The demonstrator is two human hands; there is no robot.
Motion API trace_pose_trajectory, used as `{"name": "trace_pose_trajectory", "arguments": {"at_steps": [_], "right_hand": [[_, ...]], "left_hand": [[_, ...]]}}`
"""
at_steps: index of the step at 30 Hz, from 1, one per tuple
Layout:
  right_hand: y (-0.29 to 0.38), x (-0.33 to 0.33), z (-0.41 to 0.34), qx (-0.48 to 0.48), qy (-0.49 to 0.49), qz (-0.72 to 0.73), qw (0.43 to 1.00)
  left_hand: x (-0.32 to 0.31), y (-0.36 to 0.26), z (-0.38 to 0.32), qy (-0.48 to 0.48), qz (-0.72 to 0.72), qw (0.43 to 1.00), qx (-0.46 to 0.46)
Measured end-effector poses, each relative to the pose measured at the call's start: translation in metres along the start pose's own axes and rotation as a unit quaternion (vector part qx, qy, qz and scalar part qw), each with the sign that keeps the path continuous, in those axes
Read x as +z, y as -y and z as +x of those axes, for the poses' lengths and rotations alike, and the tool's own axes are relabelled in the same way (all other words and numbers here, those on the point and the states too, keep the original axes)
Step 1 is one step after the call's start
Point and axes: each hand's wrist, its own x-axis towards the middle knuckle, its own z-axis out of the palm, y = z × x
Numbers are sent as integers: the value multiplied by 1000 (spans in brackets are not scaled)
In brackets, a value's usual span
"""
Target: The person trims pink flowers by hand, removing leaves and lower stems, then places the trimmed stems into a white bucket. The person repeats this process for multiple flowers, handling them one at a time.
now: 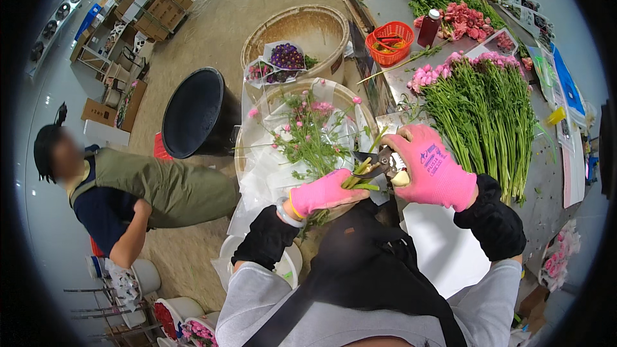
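My left hand (324, 193), in a pink knit glove, grips a bundle of cut green stems (355, 181) in front of my apron. My right hand (436, 171), gloved the same way, is closed around a pair of pruning shears (384, 160). The dark blades are apart, and stem ends lie at them. Past the left hand, thin sprigs with small pink blooms (308, 127) spread over a lined tub (370, 111). To the right on the metal table lies a wide row of pink ranunculus-like flowers (477, 115), their stems towards me.
An orange basket (389, 43), a dark red bottle (429, 29) and coral flowers (465, 21) occupy the table's far part. Left of the tub stand a black bucket (195, 113) and a co-worker in an olive apron (168, 188). Beyond is a large tan tub (295, 17) with wrapped purple flowers (287, 56).
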Motion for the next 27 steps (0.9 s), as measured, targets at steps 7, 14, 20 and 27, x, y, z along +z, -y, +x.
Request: {"name": "trace_pose_trajectory", "arguments": {"at_steps": [7,14,20,27], "right_hand": [[2,-1,9,130,176,40,975],[-18,17,12,117,87,77,986],[-12,24,23,41,97,190,976],[-51,53,20,196,183,158,950]], "left_hand": [[-14,-12,-11,128,-201,963,-127],[-22,-17,-28,84,-348,928,-102],[-18,-19,-23,107,-350,925,-100],[-17,-18,-15,123,-176,973,-78]]}}
